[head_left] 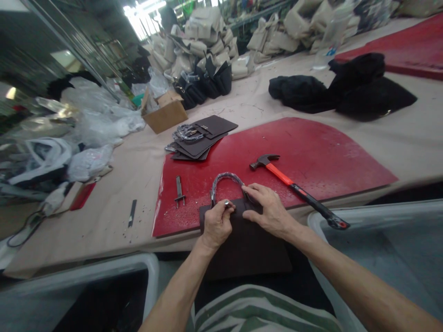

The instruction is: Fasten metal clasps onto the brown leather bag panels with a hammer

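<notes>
A dark brown bag panel [249, 258] hangs over the front edge of the red board, its arched handle [226, 176] wrapped in clear plastic and pointing away from me. My left hand [218, 223] is closed in a pinch at the panel's top edge, around a small shiny metal piece [227, 203]. What that piece is cannot be made out. On the handle's right end, my right hand [270, 210] grips the panel between thumb and fingers. A claw hammer [282, 175] with an orange and black handle lies to the right. Left of the panel rests a pronged metal punch [179, 191].
The red board [311, 147] covers the table's near middle. Stacked brown panels [214, 127] lie at its back left. A dark flat strip [132, 213] is further left. Grey bins [152, 267] stand below the edge. Behind are a cardboard box [166, 115], black cloth [363, 87] and beige bags [204, 27].
</notes>
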